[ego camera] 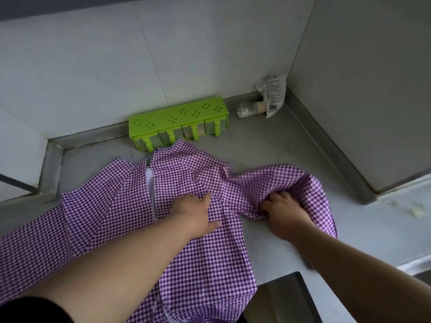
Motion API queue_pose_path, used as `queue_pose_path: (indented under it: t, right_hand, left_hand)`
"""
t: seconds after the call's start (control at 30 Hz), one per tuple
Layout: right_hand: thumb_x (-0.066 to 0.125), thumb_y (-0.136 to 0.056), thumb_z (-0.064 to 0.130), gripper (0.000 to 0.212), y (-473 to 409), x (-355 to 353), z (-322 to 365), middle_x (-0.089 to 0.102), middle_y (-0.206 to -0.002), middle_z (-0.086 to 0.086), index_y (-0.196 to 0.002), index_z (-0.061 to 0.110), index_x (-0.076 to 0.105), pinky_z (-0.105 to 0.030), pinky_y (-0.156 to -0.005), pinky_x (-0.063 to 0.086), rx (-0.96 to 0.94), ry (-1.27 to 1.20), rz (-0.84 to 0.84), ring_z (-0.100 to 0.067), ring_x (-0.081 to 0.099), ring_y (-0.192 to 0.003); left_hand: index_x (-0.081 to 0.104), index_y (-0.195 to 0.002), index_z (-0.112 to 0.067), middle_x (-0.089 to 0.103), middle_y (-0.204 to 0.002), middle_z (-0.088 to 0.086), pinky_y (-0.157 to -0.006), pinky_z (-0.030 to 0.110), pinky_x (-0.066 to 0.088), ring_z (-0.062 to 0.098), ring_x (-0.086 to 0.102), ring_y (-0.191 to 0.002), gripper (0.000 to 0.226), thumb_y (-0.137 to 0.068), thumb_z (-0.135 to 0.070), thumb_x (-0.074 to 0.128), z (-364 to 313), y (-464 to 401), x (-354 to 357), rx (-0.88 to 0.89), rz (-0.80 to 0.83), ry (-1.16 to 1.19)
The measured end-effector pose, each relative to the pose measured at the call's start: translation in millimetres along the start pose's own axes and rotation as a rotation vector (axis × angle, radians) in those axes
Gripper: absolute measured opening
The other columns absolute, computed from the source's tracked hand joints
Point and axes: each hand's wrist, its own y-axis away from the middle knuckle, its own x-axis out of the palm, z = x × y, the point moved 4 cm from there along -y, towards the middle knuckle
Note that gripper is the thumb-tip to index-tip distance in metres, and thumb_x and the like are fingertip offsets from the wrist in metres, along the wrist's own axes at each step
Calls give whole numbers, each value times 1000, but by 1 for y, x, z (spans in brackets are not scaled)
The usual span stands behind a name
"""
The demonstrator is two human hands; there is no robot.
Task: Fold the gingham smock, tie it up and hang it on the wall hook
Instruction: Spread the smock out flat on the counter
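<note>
- Purple-and-white gingham smock [112,206] spread over a grey countertop [291,155], neckline toward the back wall, lower edge hanging off the near edge of the counter.
- White-edged opening [150,180] running down the middle of the garment from the neckline.
- Left hand [197,212] lying palm-down on the cloth just right of that opening; fingers mostly straight and close together, thumb stretched out to the side, pressing the fabric flat and gripping nothing.
- Right hand [283,209] at the smock's right sleeve [303,183]; fingers curled into the bunched cloth, the sleeve fabric arching up and round the far side of the hand.
- Sleeve rumpled and partly lifted, the rest of the smock fairly flat apart from creases near the shoulder.
- Green spice rack [179,113] with clover-shaped cut-outs on top, standing against the back wall just behind the neckline; whether touching the collar, hard to tell.
- White plastic packet [274,94] leaning in the back right corner, a small bottle-like item [250,109] lying just beside it; well apart from the smock.
- Dark-rimmed sink edge [300,292] at the lower right, near the smock's hem.
- No wall hook in view.
</note>
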Motion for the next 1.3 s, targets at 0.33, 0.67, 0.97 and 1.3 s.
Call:
queue_pose_path:
  t: [0.33, 0.67, 0.97, 1.3]
  right_hand:
    - [52, -103, 31, 21, 25, -74, -44, 64, -101, -4, -99, 18, 69, -42, -89, 47, 50, -380, -779, -28, 58, -96]
    - [64, -88, 23, 44, 26, -28, -92, 48, -146, 0, -126, 46, 66, -47, -116, 31, 498, -244, -161, -29, 41, -139]
    - [52, -97, 50, 45, 15, -3, -109, 71, -117, -5, -129, 20, 62, -43, -94, 56, 599, -414, 13, -26, 69, -102]
    - [65, -93, 43, 48, 46, -49, -7, 68, -116, 8, -136, 30, 49, -34, -94, 57, -89, -308, 228, -16, 69, -102]
  left_hand:
    - [20, -163, -12, 15, -169, 14, -118, 51, 39, 39, 31, -148, 102, -91, -74, 56, -16, -15, 4, 138, -87, -115]
    - [-7, -162, -54, 15, -166, 26, -107, 48, 51, 43, 46, -137, 101, -93, -49, 67, -39, -16, -3, 236, 80, -136]
    - [-14, -159, -56, -5, -171, 28, -119, 54, 40, 53, 27, -151, 94, -96, -66, 55, -39, -16, 1, 251, 101, -249]
    - [-15, -157, -61, -10, -171, 31, -120, 56, 37, 58, 21, -152, 81, -96, -80, 35, -39, -16, 7, 259, 79, -279]
